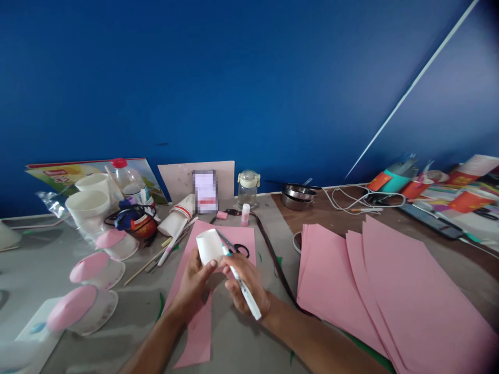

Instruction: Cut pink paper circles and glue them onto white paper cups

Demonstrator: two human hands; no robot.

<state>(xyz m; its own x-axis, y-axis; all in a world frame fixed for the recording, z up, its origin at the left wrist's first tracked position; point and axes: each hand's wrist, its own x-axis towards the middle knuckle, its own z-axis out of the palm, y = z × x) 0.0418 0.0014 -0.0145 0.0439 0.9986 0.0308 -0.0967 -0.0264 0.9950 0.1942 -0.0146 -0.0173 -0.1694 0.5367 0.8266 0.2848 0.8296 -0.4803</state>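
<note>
One wht. cup (209, 248), gripped in L hand (198, 275), was just up-left of R hand (245, 278), which held 1 marker (246, 294), long axis slanting toward cup; contact unclr.

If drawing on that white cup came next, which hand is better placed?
Probably the right hand: it holds the white marker, teal end towards the white cup, while the left hand holds the cup.

The cup (209, 248) is white. The marker (246, 294) is white with a teal section. Scissor handles (236, 246) are black; paper sheets (409, 291) are pink. The wall (249, 88) is blue
</note>
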